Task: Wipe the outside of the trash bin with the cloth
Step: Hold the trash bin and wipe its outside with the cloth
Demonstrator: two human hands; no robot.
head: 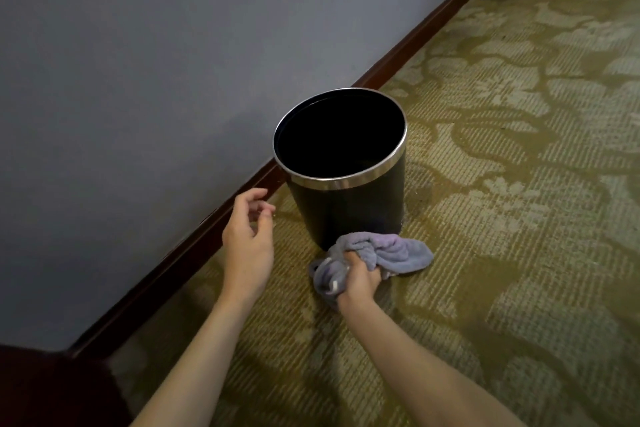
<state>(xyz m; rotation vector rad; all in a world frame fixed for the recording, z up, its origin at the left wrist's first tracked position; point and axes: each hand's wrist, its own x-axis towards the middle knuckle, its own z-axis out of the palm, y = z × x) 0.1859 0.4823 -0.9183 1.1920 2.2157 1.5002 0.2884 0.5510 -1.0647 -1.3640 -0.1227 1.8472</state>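
A round black trash bin (349, 210) with a shiny metal rim stands upright on the carpet, close to the wall. Its inside looks dark and empty. My right hand (360, 279) grips a bunched grey-lilac cloth (391, 251) that rests on the carpet at the foot of the bin, touching its lower front. My left hand (247, 237) hovers to the left of the bin, fingers apart and curled, holding nothing and a short gap away from the bin's side.
A grey wall (138, 80) with a dark wooden skirting board (433, 22) runs diagonally behind the bin. Patterned olive carpet (502, 184) stretches to the right. Something dark fills the bottom left corner (41, 392).
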